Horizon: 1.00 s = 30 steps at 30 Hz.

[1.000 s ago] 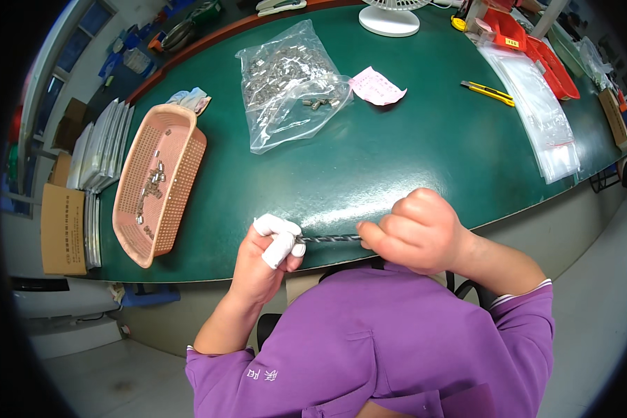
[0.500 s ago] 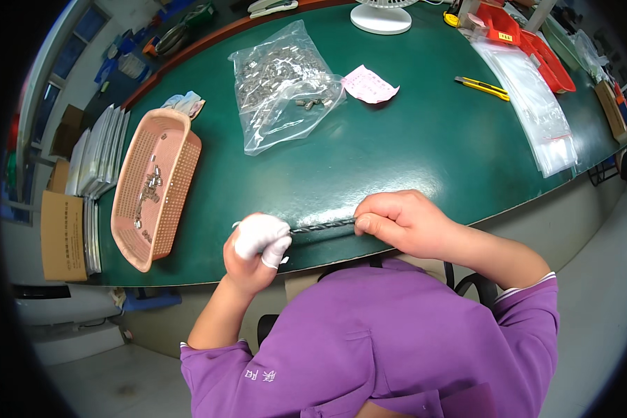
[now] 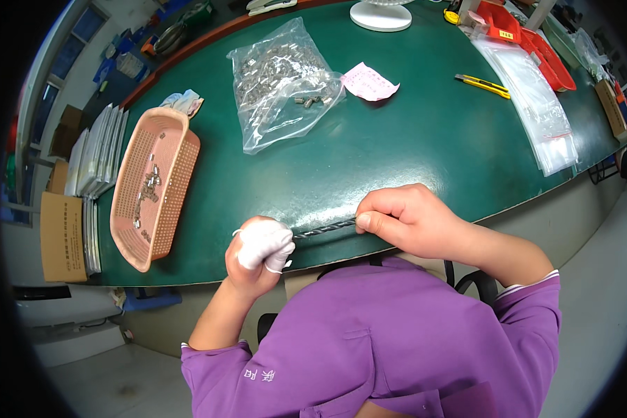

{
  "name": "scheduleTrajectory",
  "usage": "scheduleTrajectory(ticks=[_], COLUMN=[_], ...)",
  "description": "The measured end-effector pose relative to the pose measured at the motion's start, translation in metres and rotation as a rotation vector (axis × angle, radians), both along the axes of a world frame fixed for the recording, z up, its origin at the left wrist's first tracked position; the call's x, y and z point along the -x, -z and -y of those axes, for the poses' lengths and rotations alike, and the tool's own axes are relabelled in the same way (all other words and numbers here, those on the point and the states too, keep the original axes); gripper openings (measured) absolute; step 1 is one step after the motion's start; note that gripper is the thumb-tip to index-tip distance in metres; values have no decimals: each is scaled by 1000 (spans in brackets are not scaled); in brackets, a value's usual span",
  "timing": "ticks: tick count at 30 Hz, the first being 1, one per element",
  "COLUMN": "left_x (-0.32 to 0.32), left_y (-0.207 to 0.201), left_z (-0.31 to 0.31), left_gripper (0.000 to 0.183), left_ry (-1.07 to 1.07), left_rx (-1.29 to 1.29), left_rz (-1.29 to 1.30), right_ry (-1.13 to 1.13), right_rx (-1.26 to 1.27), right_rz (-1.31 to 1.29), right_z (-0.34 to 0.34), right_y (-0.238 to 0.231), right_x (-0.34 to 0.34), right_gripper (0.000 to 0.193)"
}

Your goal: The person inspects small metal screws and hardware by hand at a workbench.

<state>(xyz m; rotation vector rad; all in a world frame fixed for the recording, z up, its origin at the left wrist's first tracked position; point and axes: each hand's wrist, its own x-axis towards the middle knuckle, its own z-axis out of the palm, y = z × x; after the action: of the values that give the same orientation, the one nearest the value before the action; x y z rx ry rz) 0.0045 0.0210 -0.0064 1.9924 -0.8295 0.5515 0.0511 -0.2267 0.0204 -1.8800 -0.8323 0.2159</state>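
Observation:
A thin dark twisted rod [image 3: 324, 228] runs between both hands just above the near edge of the green table [image 3: 411, 146]. My left hand [image 3: 258, 252], its fingertips wrapped in white covers, is closed around the rod's left end. My right hand [image 3: 407, 219] pinches the rod's right end between thumb and fingers. Both hands hover over the table's front edge, close to my purple-sleeved body.
A pink perforated basket [image 3: 171, 150] with several small metal parts lies at the left. A clear bag of metal parts [image 3: 279, 83], a pink paper slip [image 3: 369, 80], a yellow utility knife [image 3: 482, 85], clear plastic bags [image 3: 536, 104] and red bins [image 3: 529, 31] sit farther back.
Both hands stayed at the table's front edge. My left hand turned and closed tighter on the rod's end, and my right hand slid a little along the rod.

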Motion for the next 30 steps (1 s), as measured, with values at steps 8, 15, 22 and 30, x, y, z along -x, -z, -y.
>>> scheduleTrajectory(ticks=[8,15,22,30], left_x=[4,9,1,-4], left_y=[-1,-3,5,7], left_z=[13,18,1,-5], left_gripper=[9,4,18,14], left_ry=[-62,-49,-29,-53], left_rx=[558,852,59,-81], left_rz=[-630,-1087,74,173], right_ry=[73,98,-5,-82], right_rx=[80,85,95,138], right_rz=[331,1154,-579,-807], right_z=[0,-1,-1,-3], right_y=[11,4,-15,-5], right_x=[2,2,9,1], right_gripper=[9,27,30,31])
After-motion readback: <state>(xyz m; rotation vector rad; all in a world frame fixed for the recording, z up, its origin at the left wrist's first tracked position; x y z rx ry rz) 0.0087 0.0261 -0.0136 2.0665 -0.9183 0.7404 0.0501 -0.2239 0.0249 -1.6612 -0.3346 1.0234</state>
